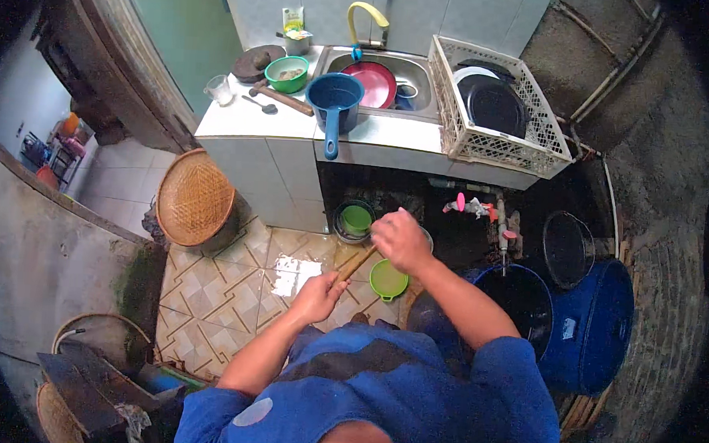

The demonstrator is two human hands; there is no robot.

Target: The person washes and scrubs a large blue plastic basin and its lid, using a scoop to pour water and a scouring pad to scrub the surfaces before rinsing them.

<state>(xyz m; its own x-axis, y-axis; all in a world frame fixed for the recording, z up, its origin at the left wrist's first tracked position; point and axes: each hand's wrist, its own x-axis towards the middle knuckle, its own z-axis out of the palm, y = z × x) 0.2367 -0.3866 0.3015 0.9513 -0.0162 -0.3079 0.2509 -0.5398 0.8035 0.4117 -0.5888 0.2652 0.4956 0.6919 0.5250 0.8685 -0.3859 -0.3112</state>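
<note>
A slim wooden stick (358, 263) slants up and to the right in front of my body, above the tiled floor. My left hand (315, 299) is closed round its lower end. My right hand (402, 242) is curled over the upper end, which its fingers hide, so I cannot tell the tool's exact kind. Just beyond my right hand, a green bowl (356, 219) sits inside a dark round basin (340, 227). Below that hand a lime-green handled basin (389, 280) stands on the floor.
On the counter (239, 125) are a blue dipper (334, 98), a green bowl of food (288, 74) and a glass mug (219, 90). The sink (425, 89) holds a red plate (372, 83). Right of it stands a white crate (503, 145); below are a tap (504, 244) and blue barrel (597, 330).
</note>
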